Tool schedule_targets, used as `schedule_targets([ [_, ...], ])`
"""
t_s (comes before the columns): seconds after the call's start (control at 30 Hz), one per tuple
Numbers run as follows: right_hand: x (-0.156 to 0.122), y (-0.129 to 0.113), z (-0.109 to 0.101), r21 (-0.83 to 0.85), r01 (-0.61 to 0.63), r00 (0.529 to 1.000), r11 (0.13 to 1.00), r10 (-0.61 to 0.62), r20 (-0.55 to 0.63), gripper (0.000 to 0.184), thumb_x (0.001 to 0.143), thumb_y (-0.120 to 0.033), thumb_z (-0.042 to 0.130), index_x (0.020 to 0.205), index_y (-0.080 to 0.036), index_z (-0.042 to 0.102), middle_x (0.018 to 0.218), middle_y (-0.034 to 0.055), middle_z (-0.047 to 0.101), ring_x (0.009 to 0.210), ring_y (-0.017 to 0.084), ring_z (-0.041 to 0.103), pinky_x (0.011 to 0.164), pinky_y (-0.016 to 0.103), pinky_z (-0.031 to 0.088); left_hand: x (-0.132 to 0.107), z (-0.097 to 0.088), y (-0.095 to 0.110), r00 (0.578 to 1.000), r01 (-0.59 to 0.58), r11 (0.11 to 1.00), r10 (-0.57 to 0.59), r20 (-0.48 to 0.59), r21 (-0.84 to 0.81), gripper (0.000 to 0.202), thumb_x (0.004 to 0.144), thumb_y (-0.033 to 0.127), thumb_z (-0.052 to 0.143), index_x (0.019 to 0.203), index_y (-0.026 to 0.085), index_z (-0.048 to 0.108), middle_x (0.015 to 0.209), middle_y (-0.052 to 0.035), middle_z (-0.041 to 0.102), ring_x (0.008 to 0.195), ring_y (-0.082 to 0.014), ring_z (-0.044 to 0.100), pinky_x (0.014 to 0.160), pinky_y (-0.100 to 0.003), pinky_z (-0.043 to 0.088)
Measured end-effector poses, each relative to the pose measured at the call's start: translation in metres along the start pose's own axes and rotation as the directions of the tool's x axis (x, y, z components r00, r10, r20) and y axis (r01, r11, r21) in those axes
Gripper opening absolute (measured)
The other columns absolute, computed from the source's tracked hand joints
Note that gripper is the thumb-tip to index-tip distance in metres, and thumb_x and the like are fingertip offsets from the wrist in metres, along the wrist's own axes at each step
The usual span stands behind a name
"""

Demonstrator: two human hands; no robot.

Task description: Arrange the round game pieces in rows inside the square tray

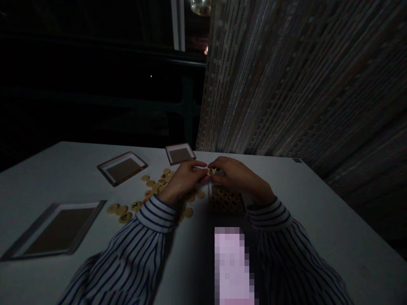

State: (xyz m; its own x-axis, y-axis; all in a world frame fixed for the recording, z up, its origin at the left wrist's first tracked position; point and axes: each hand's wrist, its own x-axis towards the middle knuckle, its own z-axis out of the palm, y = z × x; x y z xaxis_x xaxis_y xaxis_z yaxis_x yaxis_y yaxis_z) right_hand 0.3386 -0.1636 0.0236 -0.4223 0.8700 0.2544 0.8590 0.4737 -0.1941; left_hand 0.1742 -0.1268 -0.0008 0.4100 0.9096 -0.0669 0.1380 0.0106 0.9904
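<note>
Between the fingertips of both my hands is a round wooden game piece [211,172] with a dark character on its face, like a Chinese chess piece. My left hand [187,178] pinches it from the left, and my right hand [237,173] has its fingers closed on it from the right. Just below my right hand sits a box [243,208] with several similar pieces [226,200] laid in rows inside. Loose pieces [154,185] lie scattered around and under my left forearm, some face up with red or black characters, partly hidden by the sleeve.
Three shallow framed trays or lids lie on the white table [318,237]: a large one [57,228] at left, a middle one [124,169], and a small one [180,153] at the back. A string curtain [280,76] hangs beyond the far right edge. A pixelated pink patch [233,267] covers the front.
</note>
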Motion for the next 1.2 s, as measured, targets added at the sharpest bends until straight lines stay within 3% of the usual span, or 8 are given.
schedule_targets([
  [0.17, 0.000, 0.001, 0.002, -0.045, -0.031, 0.996, 0.998, 0.035, 0.080, 0.028, 0.081, -0.028, 0.051, 0.104, -0.017, 0.062, 0.100, 0.0082, 0.064, 0.091, 0.019, 0.057, 0.076, 0.028, 0.039, 0.007, -0.004, -0.012, 0.995, -0.084, 0.986, 0.075, 0.066, 0.142, 0.033, 0.073, 0.023, 0.057, 0.104, 0.012, 0.057, 0.066, -0.0031, 0.065, 0.055, -0.0109, 0.056, 0.047, -0.019, 0.039],
  [0.33, 0.000, 0.005, 0.007, -0.128, -0.102, 0.972, 0.986, 0.126, 0.196, 0.026, 0.081, -0.029, 0.047, 0.100, -0.019, 0.063, 0.093, 0.0070, 0.067, 0.084, 0.019, 0.059, 0.067, 0.026, 0.038, 0.009, -0.008, -0.016, 0.992, -0.105, 0.948, 0.080, 0.093, 0.300, 0.034, 0.074, 0.027, 0.054, 0.104, 0.014, 0.060, 0.073, -0.0045, 0.066, 0.054, -0.0112, 0.055, 0.044, -0.020, 0.036],
  [0.5, 0.000, 0.010, 0.016, -0.236, -0.125, 0.935, 0.964, 0.194, 0.298, 0.028, 0.081, -0.031, 0.046, 0.099, -0.019, 0.064, 0.089, 0.0084, 0.068, 0.079, 0.019, 0.060, 0.061, 0.026, 0.037, 0.010, -0.011, -0.021, 0.983, -0.176, 0.888, 0.138, 0.118, 0.425, 0.034, 0.074, 0.033, 0.052, 0.102, 0.015, 0.062, 0.064, -0.0016, 0.063, 0.051, -0.0115, 0.052, 0.043, -0.020, 0.032],
  [0.6, 0.000, 0.012, 0.024, -0.254, -0.093, 0.936, 0.963, 0.172, 0.307, 0.028, 0.080, -0.029, 0.046, 0.098, -0.019, 0.064, 0.090, 0.0090, 0.068, 0.079, 0.020, 0.061, 0.061, 0.027, 0.037, 0.007, -0.011, -0.020, 0.978, -0.209, 0.837, 0.165, 0.130, 0.506, 0.033, 0.076, 0.032, 0.049, 0.101, 0.015, 0.063, 0.063, -0.0020, 0.063, 0.052, -0.0127, 0.054, 0.046, -0.022, 0.034],
  [0.73, -0.001, 0.013, 0.033, -0.266, -0.049, 0.938, 0.963, 0.136, 0.320, 0.027, 0.079, -0.029, 0.045, 0.093, -0.018, 0.066, 0.088, 0.0095, 0.068, 0.077, 0.021, 0.062, 0.060, 0.027, 0.038, 0.003, -0.011, -0.016, 0.973, -0.231, 0.761, 0.195, 0.126, 0.606, 0.028, 0.076, 0.027, 0.049, 0.097, 0.017, 0.064, 0.081, -0.0060, 0.068, 0.071, -0.0169, 0.060, 0.061, -0.024, 0.041],
  [0.87, -0.001, 0.013, 0.035, -0.269, -0.025, 0.933, 0.963, 0.119, 0.340, 0.026, 0.079, -0.028, 0.045, 0.090, -0.018, 0.066, 0.086, 0.0097, 0.068, 0.077, 0.021, 0.063, 0.061, 0.027, 0.039, 0.003, -0.012, -0.015, 0.974, -0.227, 0.727, 0.182, 0.138, 0.648, 0.030, 0.077, 0.026, 0.048, 0.100, 0.017, 0.063, 0.088, -0.0070, 0.068, 0.080, -0.0184, 0.060, 0.068, -0.025, 0.042],
  [1.2, -0.001, 0.010, 0.035, -0.263, -0.035, 0.916, 0.964, 0.136, 0.377, 0.026, 0.081, -0.024, 0.045, 0.094, -0.018, 0.067, 0.089, 0.0098, 0.068, 0.080, 0.020, 0.063, 0.068, 0.028, 0.041, 0.004, -0.013, -0.018, 0.968, -0.250, 0.706, 0.196, 0.156, 0.663, 0.029, 0.078, 0.028, 0.047, 0.100, 0.018, 0.063, 0.091, -0.0077, 0.068, 0.078, -0.0183, 0.061, 0.067, -0.026, 0.041],
])
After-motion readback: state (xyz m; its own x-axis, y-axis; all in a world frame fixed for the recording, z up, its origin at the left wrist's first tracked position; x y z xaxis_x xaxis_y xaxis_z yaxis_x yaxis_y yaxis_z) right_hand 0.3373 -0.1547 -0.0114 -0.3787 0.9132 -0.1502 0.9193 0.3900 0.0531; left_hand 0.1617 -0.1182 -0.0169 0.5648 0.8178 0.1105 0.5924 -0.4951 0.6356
